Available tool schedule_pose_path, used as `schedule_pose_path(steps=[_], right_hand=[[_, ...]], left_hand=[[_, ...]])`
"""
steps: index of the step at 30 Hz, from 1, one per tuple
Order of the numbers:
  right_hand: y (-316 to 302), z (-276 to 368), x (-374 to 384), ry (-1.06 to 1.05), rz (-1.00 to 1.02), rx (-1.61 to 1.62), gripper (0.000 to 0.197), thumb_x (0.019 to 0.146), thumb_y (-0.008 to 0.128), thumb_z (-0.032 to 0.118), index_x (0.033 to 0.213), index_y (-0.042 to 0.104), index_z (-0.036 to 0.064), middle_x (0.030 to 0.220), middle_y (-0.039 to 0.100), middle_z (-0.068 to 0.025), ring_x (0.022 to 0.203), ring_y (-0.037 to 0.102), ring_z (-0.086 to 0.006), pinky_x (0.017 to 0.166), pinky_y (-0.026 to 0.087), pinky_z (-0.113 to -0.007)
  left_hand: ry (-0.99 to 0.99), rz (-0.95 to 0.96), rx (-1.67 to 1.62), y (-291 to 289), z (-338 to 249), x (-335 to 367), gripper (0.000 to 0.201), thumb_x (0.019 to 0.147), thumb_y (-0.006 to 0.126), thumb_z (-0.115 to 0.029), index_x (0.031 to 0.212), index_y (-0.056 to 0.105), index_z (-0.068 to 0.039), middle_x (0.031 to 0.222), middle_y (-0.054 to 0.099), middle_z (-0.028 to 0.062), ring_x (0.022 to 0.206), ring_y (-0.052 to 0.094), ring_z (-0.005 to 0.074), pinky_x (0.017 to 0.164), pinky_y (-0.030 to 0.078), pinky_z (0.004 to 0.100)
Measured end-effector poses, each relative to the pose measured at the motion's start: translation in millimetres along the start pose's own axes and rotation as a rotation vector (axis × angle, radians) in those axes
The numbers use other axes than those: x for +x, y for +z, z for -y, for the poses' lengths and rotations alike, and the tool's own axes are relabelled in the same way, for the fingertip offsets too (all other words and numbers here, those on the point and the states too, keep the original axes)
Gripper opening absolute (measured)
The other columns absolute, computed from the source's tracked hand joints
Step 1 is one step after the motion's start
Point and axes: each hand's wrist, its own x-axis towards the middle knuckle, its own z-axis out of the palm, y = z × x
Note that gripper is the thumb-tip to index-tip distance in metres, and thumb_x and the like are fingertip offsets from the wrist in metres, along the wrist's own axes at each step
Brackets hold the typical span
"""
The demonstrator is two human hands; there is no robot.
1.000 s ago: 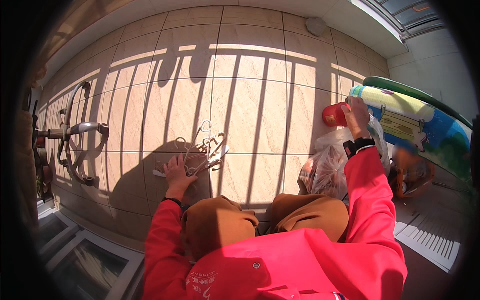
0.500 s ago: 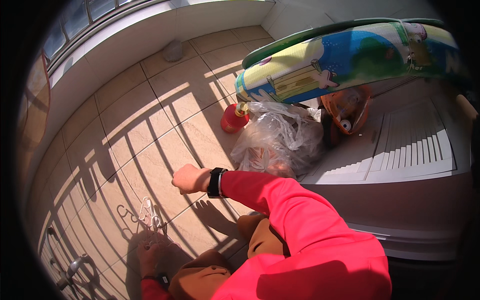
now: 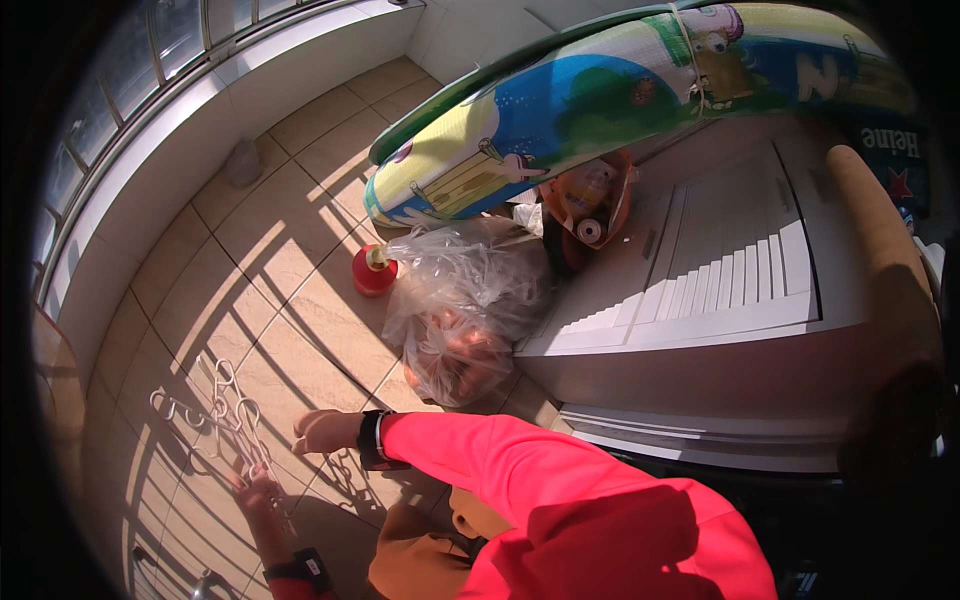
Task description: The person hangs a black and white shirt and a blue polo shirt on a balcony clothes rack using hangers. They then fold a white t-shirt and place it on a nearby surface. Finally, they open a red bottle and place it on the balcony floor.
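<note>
Several thin, pale plastic clothes hangers hang in a loose bunch from my left hand, at the lower left. Its fingers are closed round them, and their hooks point up and away from me. My right hand, with a black watch at the wrist, reaches across just right of the hangers. Nothing shows in it; its fingers are bent and a little apart. Beyond it, on the floor, sits a clear plastic bag with orange-brown round things inside. A red bottle with a pale top stands beside the bag.
A rolled mat with cartoon print lies across the far side. Below it are an orange bag and a white louvred cabinet. A railing runs along the far left, casting striped shadows on the tiled floor.
My left hand has raised the hangers off the floor area and spread them into clearer view. My right hand has come down and left, closer to them. The view has turned rightward.
</note>
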Motion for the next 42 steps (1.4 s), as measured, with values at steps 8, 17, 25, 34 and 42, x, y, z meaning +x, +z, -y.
schedule_pose_path(steps=[8, 17, 25, 34, 42], right_hand=[[-9, 60, -113, 0.254, 0.034, 1.212, 0.038, 0.085, 0.058, 0.044, 0.104, 0.059, 0.0110, 0.092, 0.061, 0.0005, 0.078, 0.057, -0.0095, 0.063, 0.045, -0.024], [-7, 130, -234, 0.265, -0.136, 1.372, 0.035, 0.093, 0.053, 0.032, 0.116, 0.052, 0.0056, 0.095, 0.059, -0.0007, 0.081, 0.057, -0.0082, 0.075, 0.046, -0.025], [15, 210, -289, 0.434, -0.088, 1.226, 0.040, 0.092, 0.047, 0.048, 0.106, 0.053, 0.0117, 0.101, 0.056, 0.0015, 0.092, 0.053, -0.0090, 0.080, 0.042, -0.031], [34, 308, -342, 0.155, -0.314, 1.255, 0.037, 0.093, 0.047, 0.038, 0.117, 0.054, 0.0111, 0.105, 0.060, -0.0042, 0.094, 0.059, -0.0139, 0.074, 0.046, -0.028], [24, 348, -391, 0.057, -0.482, 1.229, 0.046, 0.092, 0.045, 0.039, 0.121, 0.050, 0.0024, 0.107, 0.060, -0.0064, 0.089, 0.059, -0.0158, 0.077, 0.046, -0.029]], left_hand=[[-0.209, 0.229, -0.211, 89, -62, -97, 0.044, 0.081, 0.055, -0.004, 0.124, 0.045, -0.003, 0.094, 0.060, 0.0088, 0.065, 0.057, 0.0123, 0.054, 0.046, 0.0208], [-0.374, 0.280, -0.420, 79, -90, -209, 0.042, 0.084, 0.062, -0.008, 0.124, 0.047, -0.003, 0.094, 0.064, 0.0079, 0.064, 0.060, 0.0141, 0.055, 0.052, 0.0256], [-0.418, 0.379, -0.353, 18, -156, -280, 0.035, 0.086, 0.060, -0.011, 0.120, 0.050, -0.008, 0.093, 0.064, 0.0056, 0.064, 0.062, 0.0139, 0.054, 0.053, 0.0267], [-0.207, 0.432, 0.059, -45, -233, -369, 0.062, 0.081, 0.065, -0.022, 0.135, 0.040, -0.003, 0.100, 0.061, 0.0016, 0.080, 0.051, 0.0067, 0.067, 0.039, 0.0224], [0.013, 0.468, 0.133, -84, -266, -424, 0.054, 0.084, 0.063, -0.013, 0.134, 0.043, -0.007, 0.100, 0.061, 0.0007, 0.075, 0.049, 0.0040, 0.062, 0.038, 0.0189]])
